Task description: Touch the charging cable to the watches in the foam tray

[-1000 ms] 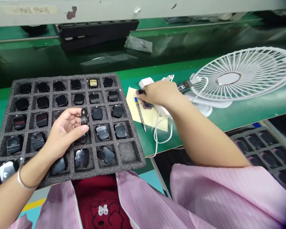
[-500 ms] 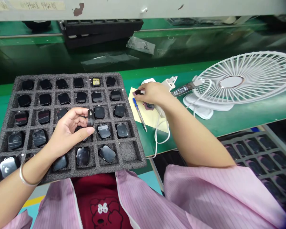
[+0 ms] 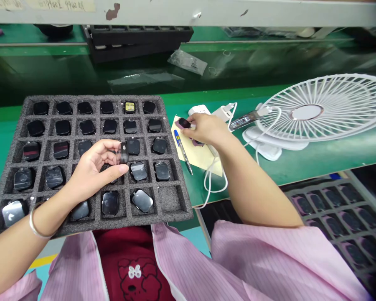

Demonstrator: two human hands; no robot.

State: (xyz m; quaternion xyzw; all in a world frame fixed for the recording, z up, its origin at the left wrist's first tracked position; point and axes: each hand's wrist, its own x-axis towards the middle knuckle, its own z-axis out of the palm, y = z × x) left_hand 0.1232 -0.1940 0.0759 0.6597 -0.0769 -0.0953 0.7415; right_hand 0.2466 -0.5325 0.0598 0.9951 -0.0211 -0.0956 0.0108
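Observation:
My left hand (image 3: pixel 95 167) hovers over the dark foam tray (image 3: pixel 172 200) and pinches a small black watch body (image 3: pixel 123 153) between thumb and fingers. Most tray cells hold black watch bodies; one in the back row shows a lit yellow screen (image 3: pixel 129 107). My right hand (image 3: pixel 207 128) reaches out over a yellow paper sheet (image 3: pixel 197 154) and grips another dark watch body (image 3: pixel 184 123) at its fingertips, above a pinkish piece that is mostly hidden under the hand.
A blue pen (image 3: pixel 182 149) lies on the yellow sheet. A white charger (image 3: pixel 199 110) and white cable (image 3: pixel 211 184) sit beside it. A white table fan (image 3: pixel 319 109) lies at the right. Another tray of watch bodies (image 3: pixel 332 213) sits lower right. Black trays (image 3: pixel 138 39) are stacked at the back.
My right hand has lifted its watch body slightly and drawn it leftward off the charger area. My left hand has shifted a little to the right with its watch body.

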